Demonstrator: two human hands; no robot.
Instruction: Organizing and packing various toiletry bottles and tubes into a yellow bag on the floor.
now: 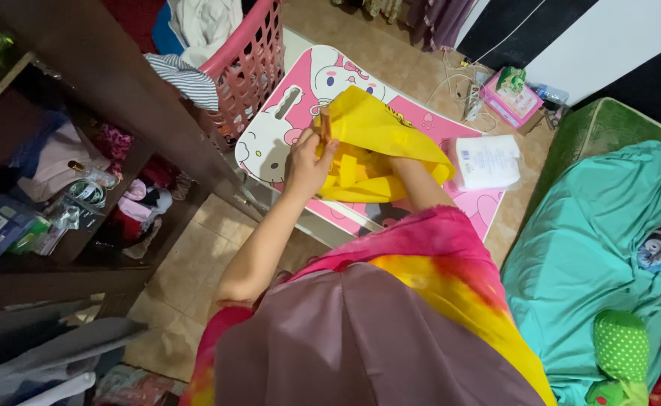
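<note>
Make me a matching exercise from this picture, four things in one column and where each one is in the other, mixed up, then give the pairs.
Things:
1. yellow cloth garment
2. pink plastic laundry basket
3. white folded paper packet
4. green polka-dot pillow

Places:
A. on the teal bedsheet
B. under the left hand, on the pink cartoon folding table
C. beside the dark wooden shelf, with clothes inside
D. at the table's right end

Pairs: 1-B, 2-C, 3-D, 4-A
</note>
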